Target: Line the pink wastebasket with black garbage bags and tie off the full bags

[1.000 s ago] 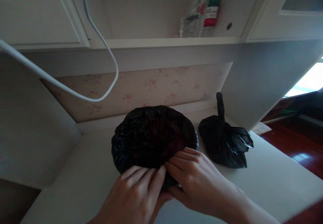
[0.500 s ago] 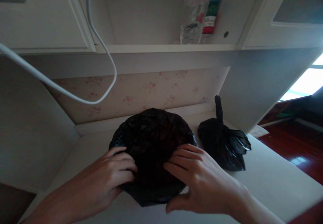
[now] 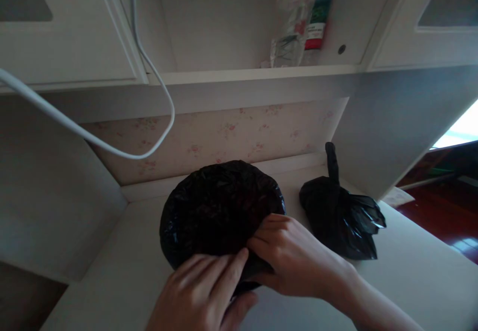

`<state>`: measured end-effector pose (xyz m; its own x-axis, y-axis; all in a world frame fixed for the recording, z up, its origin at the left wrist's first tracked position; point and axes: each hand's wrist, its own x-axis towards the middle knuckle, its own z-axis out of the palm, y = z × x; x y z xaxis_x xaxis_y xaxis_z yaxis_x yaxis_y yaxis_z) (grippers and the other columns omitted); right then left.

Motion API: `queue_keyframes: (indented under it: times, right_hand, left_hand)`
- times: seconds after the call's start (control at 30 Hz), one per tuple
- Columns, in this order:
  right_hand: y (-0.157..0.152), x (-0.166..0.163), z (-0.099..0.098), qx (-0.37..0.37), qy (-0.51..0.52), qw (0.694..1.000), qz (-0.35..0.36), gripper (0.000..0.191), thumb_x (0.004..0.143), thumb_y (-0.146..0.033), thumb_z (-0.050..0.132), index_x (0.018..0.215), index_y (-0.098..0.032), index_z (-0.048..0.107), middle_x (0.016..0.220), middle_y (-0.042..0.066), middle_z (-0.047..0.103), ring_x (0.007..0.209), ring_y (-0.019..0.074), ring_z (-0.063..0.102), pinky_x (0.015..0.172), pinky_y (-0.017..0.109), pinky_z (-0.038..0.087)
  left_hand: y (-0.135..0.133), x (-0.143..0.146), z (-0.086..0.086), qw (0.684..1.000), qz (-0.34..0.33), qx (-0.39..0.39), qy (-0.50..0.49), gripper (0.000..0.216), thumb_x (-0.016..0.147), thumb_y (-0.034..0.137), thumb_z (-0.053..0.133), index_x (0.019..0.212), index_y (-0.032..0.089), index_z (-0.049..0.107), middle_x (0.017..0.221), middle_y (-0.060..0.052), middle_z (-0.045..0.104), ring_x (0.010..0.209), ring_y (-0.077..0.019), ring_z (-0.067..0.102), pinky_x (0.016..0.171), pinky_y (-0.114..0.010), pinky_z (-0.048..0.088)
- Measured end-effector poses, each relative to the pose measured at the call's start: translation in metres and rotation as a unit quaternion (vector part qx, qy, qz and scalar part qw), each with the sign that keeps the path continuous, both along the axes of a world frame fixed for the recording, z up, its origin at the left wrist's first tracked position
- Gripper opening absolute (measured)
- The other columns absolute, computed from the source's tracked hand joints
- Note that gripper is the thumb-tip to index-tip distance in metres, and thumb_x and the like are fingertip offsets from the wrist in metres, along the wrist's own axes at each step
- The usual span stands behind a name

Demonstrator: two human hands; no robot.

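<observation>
A round container lined with a black plastic bag (image 3: 220, 211) stands on the white counter (image 3: 411, 281). My left hand (image 3: 203, 296) is at the near rim, fingers and thumb closed on the bag's edge. My right hand (image 3: 295, 259) grips the rim just to the right, fingers curled over the plastic. Both hands touch each other at the near edge. To the right sits a smaller tied black bag (image 3: 341, 216) with its twisted neck pointing up.
A white cable (image 3: 149, 67) loops down from the upper left. A shelf above holds a clear bottle (image 3: 291, 27) and a red-labelled container (image 3: 317, 20). White cabinet doors flank the shelf. Dark wooden floor (image 3: 448, 221) shows at the right.
My left hand moved from the left side of the rim back to the near edge, beside my right hand. The view shifted slightly.
</observation>
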<state>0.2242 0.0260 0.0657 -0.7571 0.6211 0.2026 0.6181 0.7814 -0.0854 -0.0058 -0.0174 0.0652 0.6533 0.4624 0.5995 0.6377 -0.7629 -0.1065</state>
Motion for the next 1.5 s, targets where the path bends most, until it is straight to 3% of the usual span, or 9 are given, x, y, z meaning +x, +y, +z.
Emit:
queue_keyframes:
  times: [0.27,0.7,0.8,0.9,1.0,1.17,1.27,1.37,1.5]
  right_hand:
    - [0.002,-0.005,-0.008,0.001,-0.042,0.998,-0.043,0.035,0.084,-0.052,0.079,0.079,-0.018,0.074,0.074,0.006,0.078,0.066,0.025,0.073,0.063,0.037,0.043]
    - [0.001,-0.012,-0.011,-0.006,-0.033,0.998,-0.06,0.034,0.085,-0.051,0.077,0.079,-0.017,0.074,0.075,0.008,0.078,0.068,0.0272,0.074,0.063,0.038,0.043]
    - [-0.003,-0.009,-0.004,-0.008,0.026,0.999,-0.016,0.037,0.093,-0.056,0.072,0.09,-0.019,0.075,0.078,0.004,0.078,0.071,0.0243,0.074,0.065,0.036,0.046]
    - [-0.007,0.0,0.008,0.014,0.13,0.989,0.076,0.051,0.096,-0.064,0.067,0.118,-0.019,0.072,0.098,0.004,0.08,0.089,0.0225,0.075,0.079,0.035,0.053]
    - [-0.004,0.013,0.018,0.057,0.195,0.974,0.103,0.054,0.097,-0.061,0.067,0.125,-0.015,0.07,0.112,0.009,0.078,0.102,0.0238,0.074,0.093,0.037,0.053]
    - [0.01,0.023,0.019,0.069,0.193,0.975,0.084,0.046,0.103,-0.052,0.061,0.122,-0.012,0.072,0.115,0.011,0.078,0.108,0.0256,0.073,0.098,0.039,0.055]
    - [0.017,0.015,0.013,0.07,0.175,0.979,0.08,0.051,0.103,-0.057,0.06,0.126,-0.013,0.071,0.124,0.012,0.077,0.12,0.028,0.07,0.113,0.046,0.048]
    - [0.021,0.0,0.006,0.056,0.12,0.988,0.073,0.057,0.101,-0.066,0.055,0.123,-0.016,0.072,0.113,0.01,0.08,0.112,0.0286,0.074,0.119,0.054,0.04]
    - [0.021,-0.017,0.0,0.052,0.027,0.997,0.044,0.046,0.105,-0.057,0.053,0.102,-0.017,0.073,0.087,0.007,0.078,0.084,0.0258,0.075,0.089,0.044,0.055]
  left_hand:
    - [0.01,0.007,-0.025,0.996,0.073,0.036,-0.029,0.043,0.107,0.046,0.05,0.071,0.024,0.059,0.056,0.0,0.063,0.051,-0.02,0.065,0.058,-0.038,0.046]
    - [0.025,0.002,-0.029,0.992,0.035,0.115,-0.03,0.047,0.105,0.047,0.057,0.066,0.022,0.054,0.053,0.003,0.052,0.05,-0.0166,0.055,0.058,-0.036,0.039]
    - [0.031,-0.008,-0.025,0.995,0.009,0.1,-0.018,0.049,0.107,0.048,0.052,0.066,0.022,0.053,0.054,0.003,0.053,0.051,-0.0165,0.055,0.059,-0.037,0.04]
    - [0.039,-0.037,-0.018,0.998,-0.036,0.049,0.005,0.043,0.11,0.043,0.047,0.075,0.02,0.06,0.063,0.001,0.061,0.061,-0.0168,0.061,0.071,-0.037,0.046]
    - [0.053,-0.084,-0.015,0.999,-0.038,0.01,0.029,0.02,0.106,0.029,0.05,0.101,0.021,0.068,0.094,-0.003,0.076,0.094,-0.0222,0.071,0.099,-0.043,0.046]
    - [0.066,-0.133,-0.014,0.992,0.128,0.002,-0.019,0.034,0.104,0.03,0.05,0.135,0.027,0.064,0.132,-0.009,0.073,0.119,-0.0289,0.068,0.107,-0.048,0.048]
    - [0.047,-0.106,-0.011,0.965,0.213,-0.004,-0.155,0.033,0.107,0.035,0.047,0.134,0.022,0.061,0.122,-0.01,0.075,0.111,-0.0269,0.073,0.094,-0.042,0.058]
    - [0.02,-0.052,-0.011,0.982,0.123,0.042,-0.134,0.023,0.105,0.031,0.054,0.122,0.021,0.066,0.108,-0.006,0.079,0.099,-0.0216,0.075,0.088,-0.034,0.057]
    - [0.006,0.0,-0.019,0.991,0.087,0.058,-0.077,0.023,0.106,0.028,0.051,0.112,0.017,0.071,0.097,-0.005,0.081,0.084,-0.0209,0.075,0.08,-0.037,0.053]
